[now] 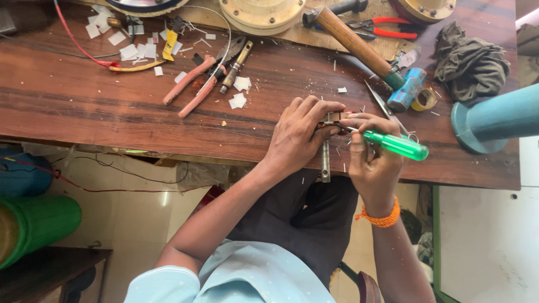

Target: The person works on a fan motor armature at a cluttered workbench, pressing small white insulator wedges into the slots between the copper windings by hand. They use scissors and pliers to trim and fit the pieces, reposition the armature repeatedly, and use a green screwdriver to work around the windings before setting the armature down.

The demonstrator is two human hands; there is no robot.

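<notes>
At the near edge of the table [84, 101] your left hand [297, 137] is pinching a small metal part [335, 117], likely stiff and slippery; right hand [370, 160] fingers are clamping the green-handled screwdriver [396, 145] against it

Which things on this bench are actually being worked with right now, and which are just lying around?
In use:
left hand gripping a small metal part
right hand holding a green-handled screwdriver to that part

Lying about:
hammer
red-handled pliers
grey rag
tape roll
white paper scraps
metal rod at the workbench edge
</notes>
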